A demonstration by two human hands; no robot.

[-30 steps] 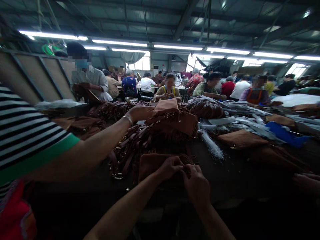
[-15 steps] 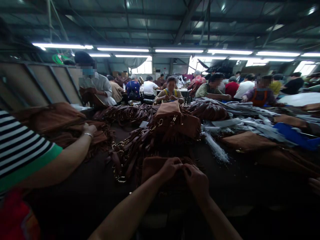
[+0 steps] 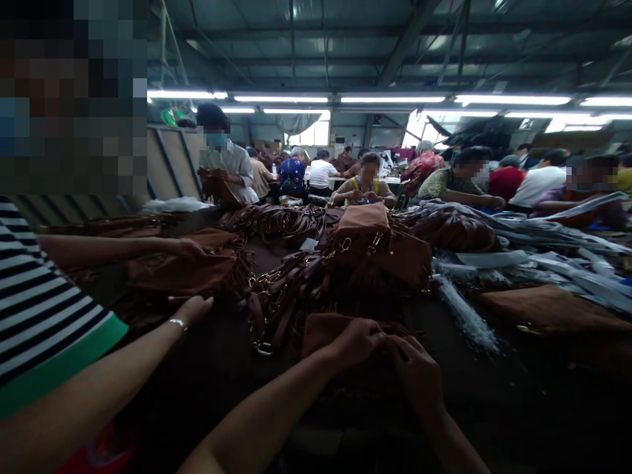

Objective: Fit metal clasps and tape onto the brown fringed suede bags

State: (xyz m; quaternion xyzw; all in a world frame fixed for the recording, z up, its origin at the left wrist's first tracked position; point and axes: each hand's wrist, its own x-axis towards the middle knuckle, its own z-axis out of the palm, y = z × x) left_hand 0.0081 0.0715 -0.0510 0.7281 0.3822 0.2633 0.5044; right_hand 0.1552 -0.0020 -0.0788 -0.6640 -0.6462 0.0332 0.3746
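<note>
A co-worker's hand (image 3: 193, 311) sits near the straps (image 3: 276, 289), tight there; I've the brown bag (image 3: 318, 328) mid-desk (image 3: 459, 368), left hand (image 3: 359, 342) and right hand (image 3: 419, 372) meeting over it, probably fine handling; can't tell if fingers pinch anything. Next likely needs steadiness; room rightward, short of white strips (image 3: 536, 268).

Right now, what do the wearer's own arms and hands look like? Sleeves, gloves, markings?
Left hand and right hand: bare, no gloves. Left forearm and right forearm: no sleeve, watch or bracelet visible. Too dim to rule out rings or small markings. The striped sleeve with green trim and the bracelet are a co-worker's.
</note>
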